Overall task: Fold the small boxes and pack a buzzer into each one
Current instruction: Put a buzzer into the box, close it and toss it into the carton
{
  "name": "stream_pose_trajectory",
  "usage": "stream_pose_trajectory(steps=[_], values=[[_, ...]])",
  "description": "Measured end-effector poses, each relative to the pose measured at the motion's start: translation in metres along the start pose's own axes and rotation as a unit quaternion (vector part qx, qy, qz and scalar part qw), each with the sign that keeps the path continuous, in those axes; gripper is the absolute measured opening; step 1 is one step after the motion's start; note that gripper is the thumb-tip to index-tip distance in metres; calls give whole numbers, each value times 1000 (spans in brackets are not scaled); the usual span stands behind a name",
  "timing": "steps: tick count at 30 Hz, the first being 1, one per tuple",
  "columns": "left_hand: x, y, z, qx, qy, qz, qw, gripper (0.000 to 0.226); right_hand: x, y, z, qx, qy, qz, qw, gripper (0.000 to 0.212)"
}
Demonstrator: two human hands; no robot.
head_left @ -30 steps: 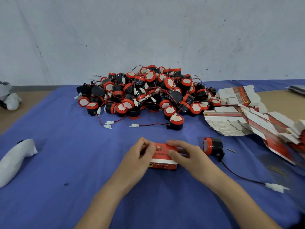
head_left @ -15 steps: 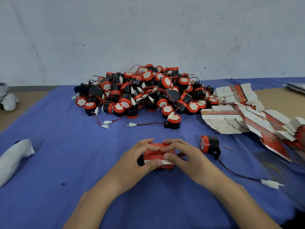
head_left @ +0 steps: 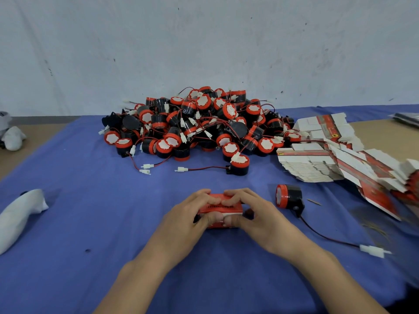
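Note:
A small red and white box (head_left: 223,207) sits on the blue cloth in front of me, squeezed between both hands. My left hand (head_left: 189,214) grips its left side, fingers curled over the top and thumb on the front. My right hand (head_left: 254,213) grips the right side the same way. A single red and black buzzer (head_left: 288,197) lies just right of my right hand, its red wire trailing to a white connector (head_left: 373,250). A big pile of buzzers (head_left: 197,123) fills the far middle of the table.
Stacks of flat unfolded boxes (head_left: 317,164) spread along the right side. A loose buzzer (head_left: 239,165) lies in front of the pile with its wire running left. A white cloth bundle (head_left: 19,214) lies at the left edge. The blue cloth (head_left: 90,223) covers the table.
Both hands have closed in around the box, thumbs meeting on its front face. The box has turned so that its red top faces me.

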State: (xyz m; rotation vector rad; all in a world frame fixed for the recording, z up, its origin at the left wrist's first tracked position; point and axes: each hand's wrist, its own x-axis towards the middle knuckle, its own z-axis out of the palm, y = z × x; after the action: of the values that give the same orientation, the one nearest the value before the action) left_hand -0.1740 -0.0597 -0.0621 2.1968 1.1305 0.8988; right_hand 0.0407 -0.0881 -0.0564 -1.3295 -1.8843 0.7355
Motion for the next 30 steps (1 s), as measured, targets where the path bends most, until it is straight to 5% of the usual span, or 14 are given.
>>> stream_pose_trajectory(steps=[12,20,25,30], values=[[1,15,-6,-82,28,17,996,19,-2,-6,-1,24,19,-11,999,18],[-2,5,-5,-87,-4,-17,996,28,-7,-3,-4,40,-5,-15,999,28],[-5,3,-5,-72,-10,-29,997,13,-4,4,-3,37,0,-16,999,10],[-7,2,-5,-57,-10,-13,998,14,-5,6,-8,43,-12,-19,999,25]])
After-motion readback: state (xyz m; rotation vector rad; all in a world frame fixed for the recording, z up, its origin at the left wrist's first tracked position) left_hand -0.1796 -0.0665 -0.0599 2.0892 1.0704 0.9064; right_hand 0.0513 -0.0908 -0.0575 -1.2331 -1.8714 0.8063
